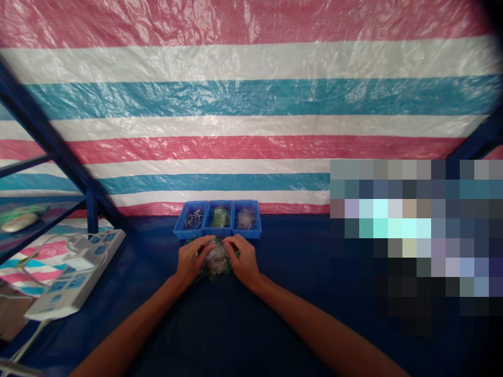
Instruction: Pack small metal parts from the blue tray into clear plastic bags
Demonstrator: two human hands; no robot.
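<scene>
Both my hands rest on the dark blue table, close together in the middle. My left hand [192, 260] and my right hand [244, 260] have their fingers curled around a clear plastic bag [215, 259] with small green and pale parts in it. Just beyond the bag stand three small blue bins in a row: the left bin [191, 220] holds small dark and white pieces, the middle bin [219, 217] holds green parts, the right bin [247, 218] holds a clear bag.
A white power strip [74, 275] with cables lies at the left on the table. A blue metal frame [47, 141] with a shelf rises at the left. A striped pink, white and blue tarp [251, 104] hangs behind. A blurred-out patch covers the right.
</scene>
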